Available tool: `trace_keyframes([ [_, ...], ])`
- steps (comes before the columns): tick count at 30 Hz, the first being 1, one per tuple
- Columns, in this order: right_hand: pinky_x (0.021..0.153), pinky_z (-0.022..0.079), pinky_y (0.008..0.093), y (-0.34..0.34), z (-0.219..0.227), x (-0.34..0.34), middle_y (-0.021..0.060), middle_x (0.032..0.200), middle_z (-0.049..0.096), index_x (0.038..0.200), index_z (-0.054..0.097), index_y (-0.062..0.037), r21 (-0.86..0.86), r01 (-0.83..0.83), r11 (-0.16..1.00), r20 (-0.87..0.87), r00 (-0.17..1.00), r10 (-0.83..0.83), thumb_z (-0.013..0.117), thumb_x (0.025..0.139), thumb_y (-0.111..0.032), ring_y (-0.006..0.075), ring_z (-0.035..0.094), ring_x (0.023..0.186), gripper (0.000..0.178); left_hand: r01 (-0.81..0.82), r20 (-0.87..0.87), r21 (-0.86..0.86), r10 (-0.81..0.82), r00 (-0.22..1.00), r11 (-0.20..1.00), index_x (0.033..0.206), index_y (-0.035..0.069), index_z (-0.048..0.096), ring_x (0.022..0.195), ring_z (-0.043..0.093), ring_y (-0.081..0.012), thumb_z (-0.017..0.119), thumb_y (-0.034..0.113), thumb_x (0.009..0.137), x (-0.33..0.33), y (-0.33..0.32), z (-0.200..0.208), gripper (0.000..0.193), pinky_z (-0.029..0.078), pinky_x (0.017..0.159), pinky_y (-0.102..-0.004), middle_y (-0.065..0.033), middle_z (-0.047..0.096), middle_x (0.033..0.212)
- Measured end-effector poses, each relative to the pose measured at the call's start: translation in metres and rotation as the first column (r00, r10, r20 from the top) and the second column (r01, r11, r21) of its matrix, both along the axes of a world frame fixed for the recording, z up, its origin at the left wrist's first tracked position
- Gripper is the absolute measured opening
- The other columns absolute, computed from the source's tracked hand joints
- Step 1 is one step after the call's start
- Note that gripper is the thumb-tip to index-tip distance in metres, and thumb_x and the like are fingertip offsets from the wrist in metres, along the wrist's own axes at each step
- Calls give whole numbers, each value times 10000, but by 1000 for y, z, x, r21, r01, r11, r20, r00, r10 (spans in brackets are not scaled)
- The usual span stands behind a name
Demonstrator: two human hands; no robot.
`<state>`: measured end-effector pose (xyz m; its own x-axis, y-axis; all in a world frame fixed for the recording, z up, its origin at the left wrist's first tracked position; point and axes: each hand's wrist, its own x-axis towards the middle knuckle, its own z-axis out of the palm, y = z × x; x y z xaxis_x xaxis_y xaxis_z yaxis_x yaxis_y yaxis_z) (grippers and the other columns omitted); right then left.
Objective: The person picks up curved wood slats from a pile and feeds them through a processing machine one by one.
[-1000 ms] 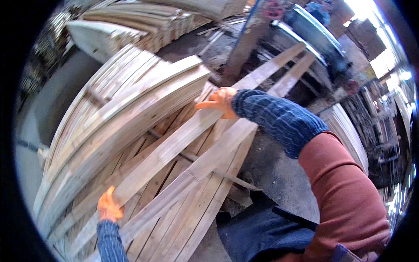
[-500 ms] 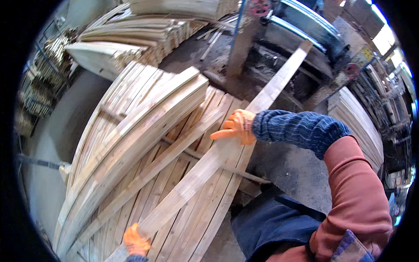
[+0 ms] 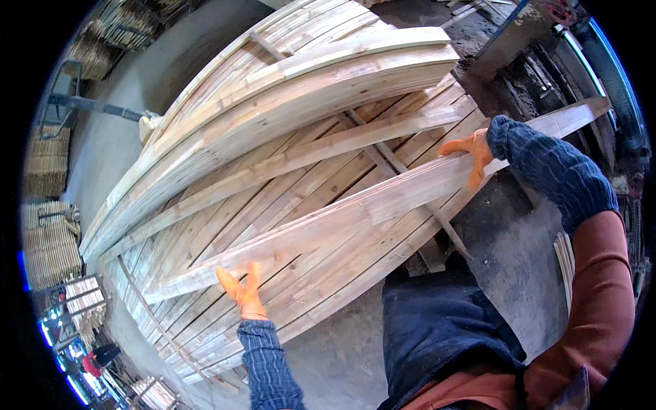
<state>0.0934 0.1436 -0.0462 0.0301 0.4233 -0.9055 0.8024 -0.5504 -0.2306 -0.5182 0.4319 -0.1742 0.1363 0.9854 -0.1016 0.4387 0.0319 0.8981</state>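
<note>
A long pale wooden board (image 3: 321, 229) lies slantwise over a stack of planks, tipped so that its broad face shows toward me. My right hand (image 3: 476, 149), in an orange glove, grips its upper edge toward the right end. One finger reaches down the face there, while another points left along the edge. Near the board's left end, my left hand (image 3: 244, 294), also gloved in orange, touches the lower part of the face with finger and thumb spread apart. Behind the board rests a narrower strip of wood (image 3: 294, 160).
Curved boards (image 3: 301, 102) are piled along the stack's far side. Cross sticks (image 3: 383, 154) run between the layers. A machine (image 3: 615, 82) stands at the right, by the board's end. More bundled wood (image 3: 51, 239) is at the left, across the concrete floor (image 3: 130, 109).
My view has swung right and nearer the stack. The board has turned flatter across the view and tipped onto its edge. My left hand's fingers have spread; my right hand stays on the board.
</note>
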Motion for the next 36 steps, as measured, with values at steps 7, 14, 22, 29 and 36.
trace_keyframes([
  [7,1145,430,438,-10,3,-18,178,1457,595,1621,384,-199,48,-154,987,204,969,141,938,500,-547,359,592,1323,1298,-111,439,-787,677,591,607,1544,267,448,1435,411,-351,539,818,868,82,-5,-3,877,367,1107,-679,-33,444,1598],
  [14,1096,427,522,-67,52,-99,193,1302,656,1550,492,-158,294,-229,928,363,925,113,903,481,-526,376,623,1208,1203,-266,598,-491,543,590,829,1616,161,397,1461,434,-335,509,775,908,16,-37,-29,945,362,1198,-575,-90,443,1624],
  [22,1117,400,540,-225,130,-226,150,1256,671,1556,477,-260,565,-33,824,267,953,-145,958,544,-468,345,644,1168,1140,-42,878,-156,158,452,987,1566,6,424,1367,544,-405,637,502,965,-89,-113,94,808,431,1156,-592,-246,550,1501],
  [29,1163,373,570,-259,123,-270,154,1279,658,1554,493,-264,846,83,527,200,866,-458,959,540,-356,369,603,1254,1120,-230,513,508,-76,855,830,1468,-45,529,1119,668,-403,459,605,1053,-5,-71,275,775,570,962,-563,-256,652,1324],
  [36,1057,447,538,-254,134,-246,118,1172,650,1523,536,-177,990,-136,25,112,682,-723,936,508,-442,334,639,1089,1123,352,-46,934,-959,280,58,1337,30,617,1120,647,-368,490,560,1035,130,-57,556,623,540,967,-531,-208,659,1240],
])
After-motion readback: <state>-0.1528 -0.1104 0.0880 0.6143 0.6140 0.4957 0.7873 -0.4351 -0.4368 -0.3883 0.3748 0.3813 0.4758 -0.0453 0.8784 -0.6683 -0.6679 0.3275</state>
